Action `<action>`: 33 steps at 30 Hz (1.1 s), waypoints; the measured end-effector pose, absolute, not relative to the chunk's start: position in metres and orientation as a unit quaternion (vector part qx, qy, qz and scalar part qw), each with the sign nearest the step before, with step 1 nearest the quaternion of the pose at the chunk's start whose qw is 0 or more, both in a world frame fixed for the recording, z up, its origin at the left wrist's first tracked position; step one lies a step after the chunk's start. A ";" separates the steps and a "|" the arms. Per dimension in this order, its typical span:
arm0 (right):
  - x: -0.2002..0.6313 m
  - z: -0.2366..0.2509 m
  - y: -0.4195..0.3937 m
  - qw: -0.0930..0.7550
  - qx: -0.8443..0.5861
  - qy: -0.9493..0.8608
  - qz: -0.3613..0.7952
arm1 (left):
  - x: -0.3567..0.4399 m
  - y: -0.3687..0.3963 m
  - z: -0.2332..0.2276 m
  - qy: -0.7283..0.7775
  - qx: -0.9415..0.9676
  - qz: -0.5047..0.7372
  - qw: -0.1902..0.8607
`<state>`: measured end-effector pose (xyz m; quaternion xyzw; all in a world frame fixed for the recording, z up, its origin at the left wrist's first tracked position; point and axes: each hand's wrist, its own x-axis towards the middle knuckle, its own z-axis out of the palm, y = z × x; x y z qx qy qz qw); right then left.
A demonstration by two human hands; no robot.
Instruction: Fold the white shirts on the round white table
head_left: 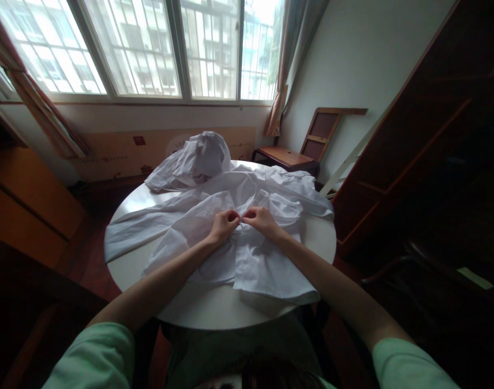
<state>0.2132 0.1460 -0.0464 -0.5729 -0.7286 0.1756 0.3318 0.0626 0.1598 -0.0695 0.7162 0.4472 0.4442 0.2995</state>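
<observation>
We see a white shirt (266, 267) spread on a round table (208, 313), its hem toward the person and its sleeves carried out to either side, an arrangement that, we judge, keeps the front panels uppermost and within easy reach. The left hand (223, 227) and the right hand (260, 219) meet over the middle of the front, each with thumb and fingers closed in a pinch on the cloth, the fingertips nearly touching; so small a hold suits work on a narrow edge, although we cannot tell whether a button lies between them. Both forearms come in low from the sides, which leaves the middle of the garment in view. A bundle of white cloth (206, 154) is heaped at the far left of the tabletop, beyond the hands, where it seems to be out of their way. The window (145, 48) behind presumably lights the fabric from the far side.
</observation>
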 end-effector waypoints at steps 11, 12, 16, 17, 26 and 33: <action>0.207 -0.040 0.139 0.305 -0.602 -0.727 0.125 | 0.064 0.155 -0.066 0.447 0.701 0.466 0.302; 0.206 -0.040 0.139 0.296 -0.604 -0.730 0.120 | 0.064 0.156 -0.067 0.447 0.704 0.462 0.303; 0.207 -0.041 0.141 0.280 -0.606 -0.736 0.115 | 0.063 0.159 -0.070 0.438 0.715 0.448 0.311; 0.207 -0.041 0.142 0.281 -0.606 -0.735 0.114 | 0.063 0.160 -0.071 0.433 0.717 0.446 0.316; 0.208 -0.043 0.143 0.315 -0.587 -0.737 0.119 | 0.064 0.162 -0.069 0.428 0.709 0.441 0.346; 0.211 -0.047 0.145 0.320 -0.591 -0.733 0.109 | 0.063 0.162 -0.068 0.441 0.682 0.450 0.370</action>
